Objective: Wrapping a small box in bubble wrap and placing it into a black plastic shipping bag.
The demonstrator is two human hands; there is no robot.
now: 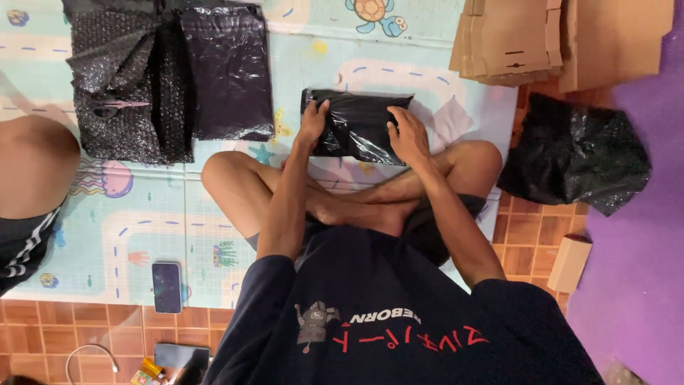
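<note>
1. Black plastic parcel (pixel 360 127) lies on the mat (pixel 142 214), just beyond the crossed legs.
2. Left hand (pixel 313 122) and right hand (pixel 407 135): each grip is clamped on one parcel end.
3. Press evenly; keep the film taut.
4. Parcel and right-side bag (pixel 577 160): contents hidden.

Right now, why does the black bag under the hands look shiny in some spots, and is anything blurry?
In the head view, room light bounces off the crinkled plastic of the black parcel, leaving white glints between the left hand and the right hand; the same glare streaks the flat black bags. The picture is fairly sharp, softening slightly toward the purple mat at the edge.
</note>
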